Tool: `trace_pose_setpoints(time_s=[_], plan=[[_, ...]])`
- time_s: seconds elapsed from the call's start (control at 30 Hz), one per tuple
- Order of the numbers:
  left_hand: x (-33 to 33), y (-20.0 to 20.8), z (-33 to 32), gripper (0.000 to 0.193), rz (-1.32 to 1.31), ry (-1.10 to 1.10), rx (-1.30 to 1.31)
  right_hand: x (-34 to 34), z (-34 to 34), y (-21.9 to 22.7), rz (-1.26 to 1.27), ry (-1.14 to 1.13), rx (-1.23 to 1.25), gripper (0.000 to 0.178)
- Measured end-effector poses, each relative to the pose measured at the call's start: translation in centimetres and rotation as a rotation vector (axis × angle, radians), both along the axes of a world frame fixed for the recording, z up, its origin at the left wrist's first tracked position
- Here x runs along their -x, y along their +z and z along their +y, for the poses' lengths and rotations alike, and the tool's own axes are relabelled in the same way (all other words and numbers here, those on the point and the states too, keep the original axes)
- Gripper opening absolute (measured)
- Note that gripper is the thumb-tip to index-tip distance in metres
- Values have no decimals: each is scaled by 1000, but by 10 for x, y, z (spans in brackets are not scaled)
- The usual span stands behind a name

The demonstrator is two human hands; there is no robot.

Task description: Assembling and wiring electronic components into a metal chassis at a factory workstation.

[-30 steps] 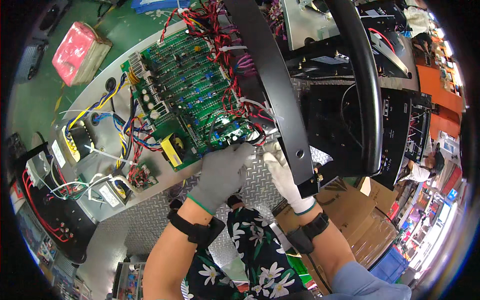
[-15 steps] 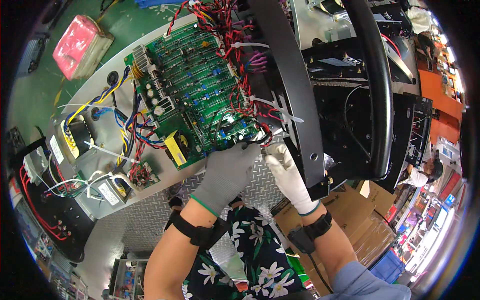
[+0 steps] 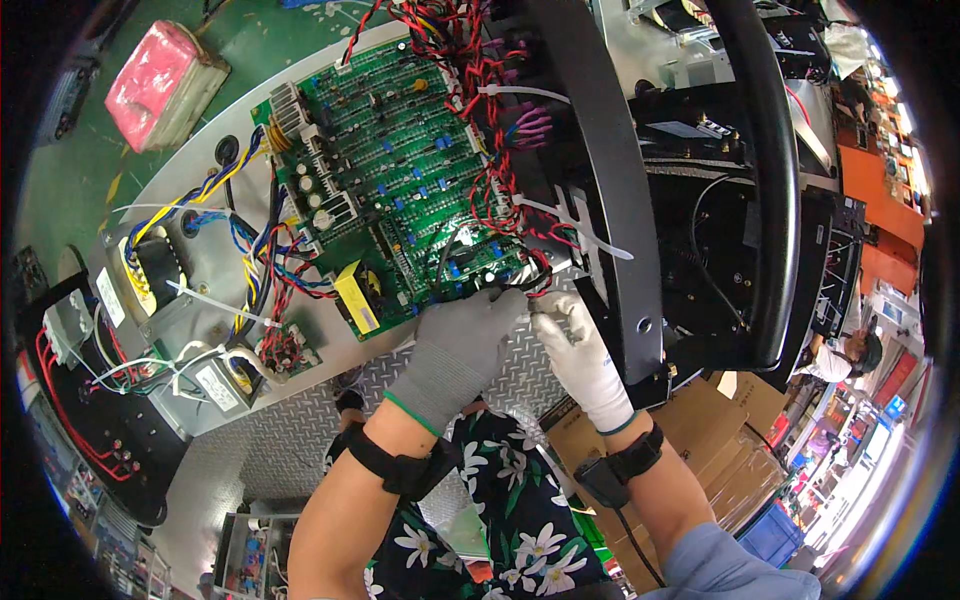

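My left hand (image 3: 463, 345), in a grey glove, is closed at the near right corner of a green circuit board (image 3: 400, 180). Its fingertips are bunched and mostly hidden, so what they hold does not show. Beside it, my right hand (image 3: 582, 362) wears a white glove, thumb and forefinger pinched together where red and black wires (image 3: 541, 268) run down. The two hands' fingertips nearly meet. A yellow transformer (image 3: 357, 298) sits on the board left of my left hand. White cable ties (image 3: 575, 228) stick out from the wire bundle along the board's right edge.
A black panel (image 3: 600, 150) with a thick black handle (image 3: 770, 200) rises right of my hands. A round transformer (image 3: 150, 265) with yellow and blue wires sits on the metal chassis (image 3: 190, 370) at left. Cardboard boxes (image 3: 700, 430) stand below right. A pink-wrapped block (image 3: 160, 85) lies far left.
The board, panel and handle appear slightly further right and lower in view. My hands stay at the board's near right corner, fingertips close together.
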State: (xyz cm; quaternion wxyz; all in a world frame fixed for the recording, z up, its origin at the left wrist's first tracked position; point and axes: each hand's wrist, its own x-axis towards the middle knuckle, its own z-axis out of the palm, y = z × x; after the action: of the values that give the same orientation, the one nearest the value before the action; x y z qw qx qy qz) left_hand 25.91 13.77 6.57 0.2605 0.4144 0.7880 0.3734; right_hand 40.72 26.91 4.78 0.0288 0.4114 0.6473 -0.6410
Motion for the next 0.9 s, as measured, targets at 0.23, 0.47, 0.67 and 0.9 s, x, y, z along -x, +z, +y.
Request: trace_pose_setpoints(time_s=[0.23,0.47,0.67,0.9], plan=[[-4,-5,-3,23,-42,38,-8,28,-7,29,-24,267,-297,11],[-16,-12,1,23,-113,196,57,28,-1,34,-34,335,-392,11],[-23,-7,-18,48,150,238,78,19,-4,43,10,475,-614,10],[-26,-10,-12,32,312,259,124,46,-9,57,154,564,-583,16]])
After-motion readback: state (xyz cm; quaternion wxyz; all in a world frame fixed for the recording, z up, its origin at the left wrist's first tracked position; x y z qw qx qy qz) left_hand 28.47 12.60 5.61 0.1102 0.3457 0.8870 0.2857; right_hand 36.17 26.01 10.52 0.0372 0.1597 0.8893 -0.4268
